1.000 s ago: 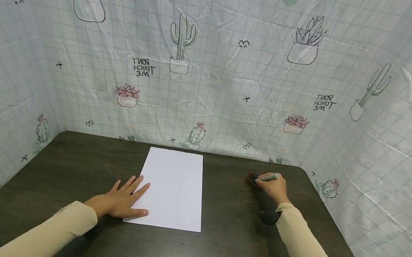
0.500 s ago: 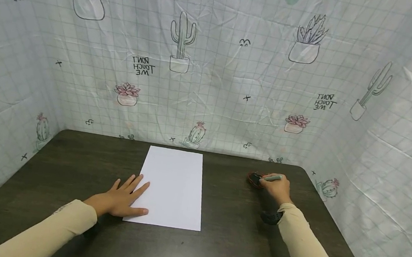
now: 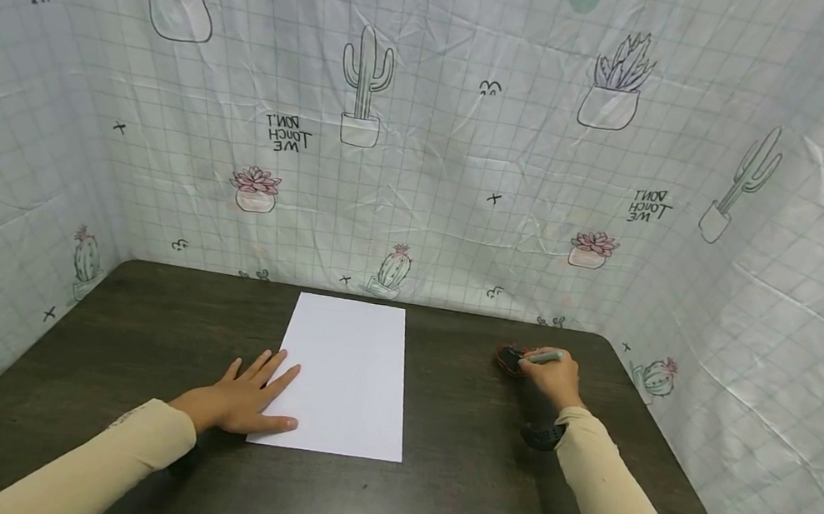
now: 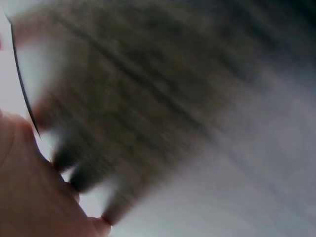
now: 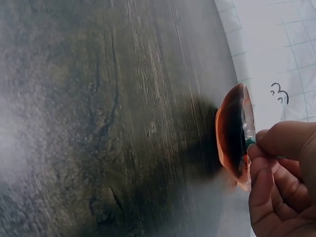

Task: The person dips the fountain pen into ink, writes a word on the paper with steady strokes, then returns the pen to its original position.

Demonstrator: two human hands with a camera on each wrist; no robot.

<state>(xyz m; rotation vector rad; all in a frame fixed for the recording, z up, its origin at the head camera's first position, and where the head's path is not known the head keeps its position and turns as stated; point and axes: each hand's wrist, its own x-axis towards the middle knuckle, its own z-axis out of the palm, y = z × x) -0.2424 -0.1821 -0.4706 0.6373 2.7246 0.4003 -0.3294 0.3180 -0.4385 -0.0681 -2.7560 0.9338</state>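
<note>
A white sheet of paper [image 3: 350, 376] lies on the dark table [image 3: 449, 479]. My left hand [image 3: 242, 401] rests flat on its left edge, fingers spread, also visible in the left wrist view. Farther right, my right hand [image 3: 556, 379] pinches a slim pale-green pen-like stick [image 3: 546, 356]. One end of the stick points into a small, shallow red-rimmed dish [image 3: 498, 362] with a dark inside. In the right wrist view, the thumb and fingers [image 5: 284, 139] meet at the dish's [image 5: 224, 131] rim, and only a bit of green shows between them. The stick's tip is hidden.
A white grid-patterned cloth [image 3: 451, 169] printed with cacti hangs behind and at both sides of the table. A dark band [image 3: 542, 435] is on the right wrist. Bare table lies between the paper and the dish.
My right hand has shifted slightly to the right with the pen-like stick, and more of the dish shows. The left hand and paper stay where they were.
</note>
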